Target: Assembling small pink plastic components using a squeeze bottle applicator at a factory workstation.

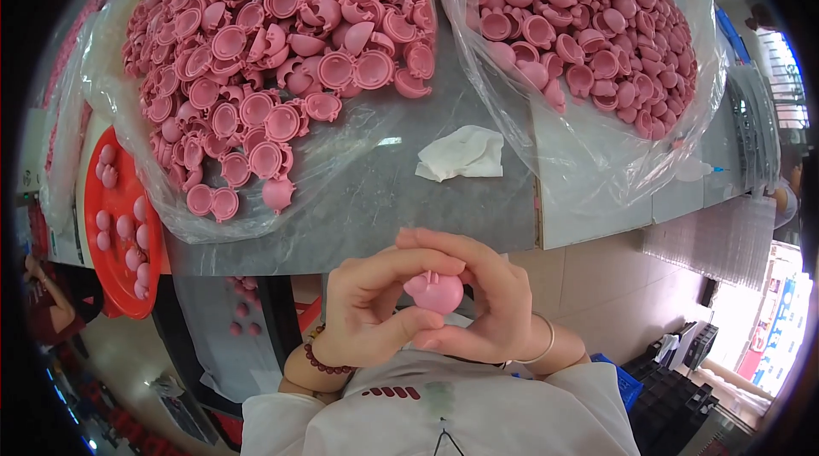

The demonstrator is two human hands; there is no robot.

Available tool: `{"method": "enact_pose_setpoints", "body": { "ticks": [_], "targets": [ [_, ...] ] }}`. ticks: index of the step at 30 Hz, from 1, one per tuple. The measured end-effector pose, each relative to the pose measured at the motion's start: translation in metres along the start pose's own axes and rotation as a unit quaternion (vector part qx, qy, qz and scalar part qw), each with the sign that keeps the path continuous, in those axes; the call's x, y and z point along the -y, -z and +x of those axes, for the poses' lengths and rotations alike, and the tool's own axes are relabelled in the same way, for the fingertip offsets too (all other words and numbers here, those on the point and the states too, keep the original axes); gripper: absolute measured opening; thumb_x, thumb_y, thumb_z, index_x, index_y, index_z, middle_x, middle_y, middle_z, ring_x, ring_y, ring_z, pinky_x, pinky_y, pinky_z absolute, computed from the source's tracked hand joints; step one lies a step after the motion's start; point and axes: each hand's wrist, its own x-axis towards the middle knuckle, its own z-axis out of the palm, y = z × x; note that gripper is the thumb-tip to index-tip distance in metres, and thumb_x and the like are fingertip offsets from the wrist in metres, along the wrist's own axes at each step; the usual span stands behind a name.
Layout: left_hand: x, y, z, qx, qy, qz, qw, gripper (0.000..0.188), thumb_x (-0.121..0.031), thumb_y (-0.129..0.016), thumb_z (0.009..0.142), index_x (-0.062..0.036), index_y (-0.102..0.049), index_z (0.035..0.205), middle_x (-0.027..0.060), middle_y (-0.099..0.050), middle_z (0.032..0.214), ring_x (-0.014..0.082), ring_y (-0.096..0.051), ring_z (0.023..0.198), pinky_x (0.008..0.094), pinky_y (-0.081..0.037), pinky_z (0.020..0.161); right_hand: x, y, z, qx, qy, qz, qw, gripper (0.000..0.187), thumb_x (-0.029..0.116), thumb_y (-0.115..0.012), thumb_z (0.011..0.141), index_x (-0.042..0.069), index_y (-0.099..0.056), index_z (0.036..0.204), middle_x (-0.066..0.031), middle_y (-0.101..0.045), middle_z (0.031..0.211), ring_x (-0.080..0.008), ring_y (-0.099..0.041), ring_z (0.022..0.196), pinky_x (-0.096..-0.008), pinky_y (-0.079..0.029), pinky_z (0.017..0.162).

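Note:
Between my two hands is a small pink plastic ball (pixel 441 292) with little nubs on its upper side. My left hand (pixel 368 307) curls around it from the left, thumb and fingers closed on it. From the other side my right hand (pixel 488 298) wraps it as well, its fingertips meeting those of the left above and below the ball. Both hands are held just off the near edge of the grey table (pixel 367 200). Whether the ball is fully closed all round cannot be seen, since fingers cover part of it.
Pink half-shells (pixel 256 106) lie heaped on a clear plastic sheet at the far left, and another heap (pixel 580 38) sits at the far right. A crumpled white tissue (pixel 462 154) rests between them. An orange-red tray (pixel 107 251) at the left holds several pink balls.

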Motion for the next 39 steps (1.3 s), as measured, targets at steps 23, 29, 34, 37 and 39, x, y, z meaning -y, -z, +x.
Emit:
{"method": "enact_pose_setpoints", "body": {
  "ticks": [23,29,34,37,39],
  "targets": [
    [0.026,-0.008,-0.008,0.127,0.200,-0.374,0.897,0.048,-0.034,-0.051,0.087,0.0010,-0.043,0.118,0.0112,-0.047,0.117,0.0188,-0.046,0.108,0.0314,-0.038,0.091,-0.005,0.018,0.012,0.038,0.177,-0.062,0.982,0.035,0.028,-0.073,0.068,-0.001,-0.060,0.082,-0.0141,-0.063,0.077,-0.0242,-0.062,0.074,-0.0484,-0.034,0.095],
    [0.003,0.014,-0.007,0.127,0.128,-0.112,0.977,0.044,-0.032,-0.065,0.075,0.0011,-0.055,0.102,0.0105,-0.055,0.103,0.0214,-0.051,0.099,0.0318,-0.040,0.082,0.005,0.031,0.009,0.048,0.268,-0.218,0.937,0.051,0.038,-0.073,0.066,-0.001,-0.057,0.094,-0.0183,-0.060,0.092,-0.0309,-0.058,0.087,-0.0500,-0.038,0.091],
    [-0.079,0.091,-0.030,-0.420,-0.272,0.588,0.636,0.036,-0.024,-0.061,0.079,0.0050,-0.056,0.100,0.0119,-0.058,0.099,0.0225,-0.054,0.095,0.0344,-0.041,0.083,0.025,0.140,-0.031,-0.628,0.304,-0.256,0.669,0.042,0.021,-0.056,0.083,-0.004,-0.042,0.113,-0.0177,-0.047,0.113,-0.0271,-0.046,0.103,-0.0417,-0.040,0.085],
    [-0.112,0.169,-0.050,-0.510,-0.153,0.657,0.534,0.032,-0.019,-0.057,0.083,0.0061,-0.055,0.103,0.0125,-0.057,0.106,0.0216,-0.054,0.099,0.0311,-0.040,0.087,0.018,0.227,-0.063,-0.702,0.186,-0.333,0.601,0.047,0.015,-0.061,0.079,-0.003,-0.040,0.117,-0.0164,-0.048,0.112,-0.0235,-0.048,0.101,-0.0364,-0.041,0.084],
    [-0.109,0.196,-0.058,-0.505,-0.069,0.696,0.507,0.034,-0.022,-0.059,0.082,0.0038,-0.056,0.104,0.0130,-0.058,0.107,0.0213,-0.055,0.098,0.0299,-0.041,0.085,0.004,0.255,-0.066,-0.668,0.056,-0.473,0.572,0.059,0.015,-0.066,0.075,-0.003,-0.035,0.122,-0.0152,-0.052,0.107,-0.0194,-0.051,0.095,-0.0311,-0.041,0.082]
  ]
}}
